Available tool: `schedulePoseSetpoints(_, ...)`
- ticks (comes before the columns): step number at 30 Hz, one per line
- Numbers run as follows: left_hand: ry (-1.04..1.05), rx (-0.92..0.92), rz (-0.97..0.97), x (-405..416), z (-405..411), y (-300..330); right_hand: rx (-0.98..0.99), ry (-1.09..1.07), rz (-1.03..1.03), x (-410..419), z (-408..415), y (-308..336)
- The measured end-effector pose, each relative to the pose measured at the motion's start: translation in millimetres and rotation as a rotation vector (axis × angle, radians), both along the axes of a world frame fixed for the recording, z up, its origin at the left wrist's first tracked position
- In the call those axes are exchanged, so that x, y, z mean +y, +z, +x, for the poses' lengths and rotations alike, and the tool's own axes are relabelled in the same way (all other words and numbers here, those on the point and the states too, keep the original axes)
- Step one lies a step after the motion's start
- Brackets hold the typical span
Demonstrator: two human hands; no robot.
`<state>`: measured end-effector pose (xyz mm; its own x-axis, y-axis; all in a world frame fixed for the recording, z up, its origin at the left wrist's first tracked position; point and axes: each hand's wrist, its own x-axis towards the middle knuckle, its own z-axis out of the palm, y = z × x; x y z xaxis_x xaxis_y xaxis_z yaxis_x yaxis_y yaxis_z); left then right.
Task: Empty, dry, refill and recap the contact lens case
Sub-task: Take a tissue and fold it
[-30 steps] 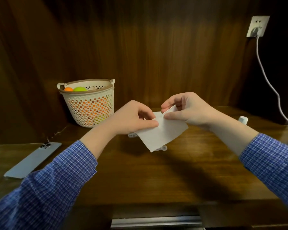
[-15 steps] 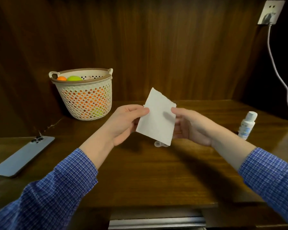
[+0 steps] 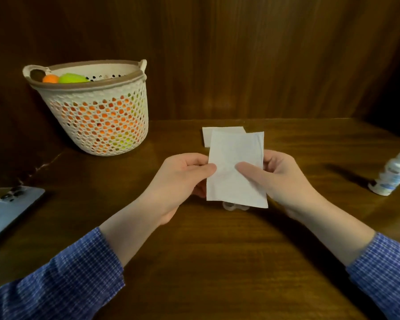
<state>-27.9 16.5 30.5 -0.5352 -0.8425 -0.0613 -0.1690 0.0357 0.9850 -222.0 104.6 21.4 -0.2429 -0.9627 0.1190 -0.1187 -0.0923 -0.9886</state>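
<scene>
The folded white tissue (image 3: 236, 172), tilted and raised half a second ago, is now being held flat and square to the viewer, and a second white sheet (image 3: 222, 132) is lying on the table (image 3: 217, 262) behind it. This suggests the drying step is being prepared, not yet applied to the case.

Count, left to right:
- One phone (image 3: 9, 209), lying at the left edge.
- One perforated basket (image 3: 97, 116), holding orange and green items; their number cannot be told.
- One left hand (image 3: 178, 181), thumb and fingers pinching the tissue's left edge.
- Two white sheets.
- One contact lens case (image 3: 234, 206), resting on the table directly below the tissue, mostly hidden; whether it is capped cannot be told.
- One right hand (image 3: 280, 179), thumb pressing the tissue's front, fingers curling behind.
- One solution bottle (image 3: 393, 172), standing well apart at the right.
</scene>
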Motion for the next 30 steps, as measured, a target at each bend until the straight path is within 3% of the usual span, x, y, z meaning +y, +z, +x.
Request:
schedulePoseSetpoints(5, -0.058, 0.090, -0.004, 2.4, -3.5, 0.3, -0.126, 0.095, -0.080, 10.1, -5.6, 3.0)
schedulePoseSetpoints(11, -0.090, 0.330, 0.186, 10.1, 4.5, 5.0, -0.257, 0.178, -0.110, 11.8, -10.7, 6.9)
schedulePoseSetpoints(18, -0.166, 0.403, 0.230, 11.1, 8.0, 10.5, -0.256, 0.339, -0.218, 16.3, -14.2, 16.4)
schedulePoseSetpoints(22, -0.192, 0.379, 0.191, 12.9, 10.5, 10.3, -0.128, 0.307, -0.234, 18.8, -17.7, 17.7)
schedulePoseSetpoints(30, -0.196, 0.272, 0.068, 10.0, 12.5, 9.3, 0.392, 0.204, -0.234, 25.2, -25.6, 19.5)
